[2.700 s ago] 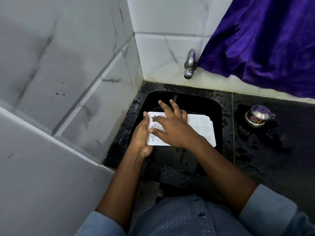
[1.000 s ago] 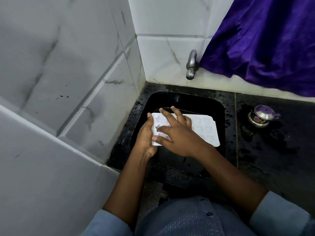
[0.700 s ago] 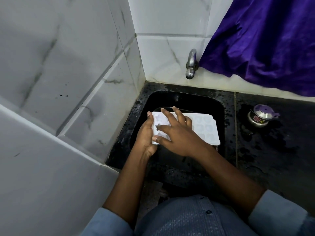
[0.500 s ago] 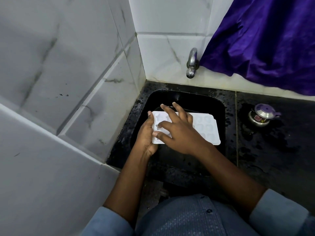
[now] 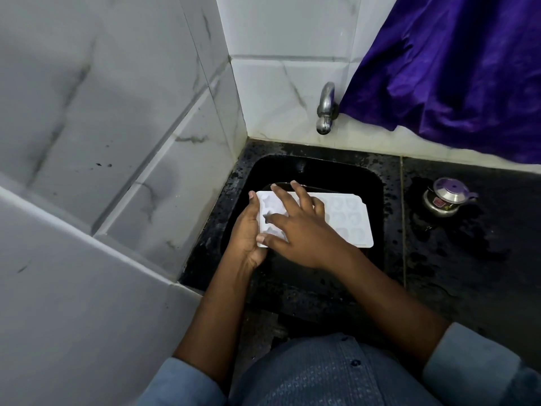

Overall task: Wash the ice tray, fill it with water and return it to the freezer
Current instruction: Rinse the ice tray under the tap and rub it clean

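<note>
Little has shifted since the earlier frames: the right hand (image 5: 304, 232) has slid only slightly across the ice tray (image 5: 345, 221), its fingers rubbing over the moulded cavities at the tray's left end, and the tray has stayed over the sink (image 5: 377, 200).

Position of the task's thing: the white tray is held roughly level above the black sink basin, below and in front of the tap (image 5: 325, 112), its left end between both hands.

State of the hands: the left hand (image 5: 248, 232) grasps the tray's left short edge, thumb on top, fingers hidden beneath. The right hand is spread flat, fingers pressed onto the tray's upper face, not closed around anything.

Step in hand, as judged: the washing stage, done by bare fingers. No water can be seen running from the tap, and whether the cavities hold water cannot be told.

Next move, as judged: the rubbing should carry on to the untouched cavities at the tray's right end, then the tap must be opened to rinse and fill. That calls for one hand to leave the tray while the other keeps it level.

Count: one ice tray; one tap on the wall behind the sink; one sink; one small steel pot with a purple lid (image 5: 448, 200) on the wet black table, well to the right of the sink; one purple cloth (image 5: 456, 68) hanging above that table; two hands.
</note>
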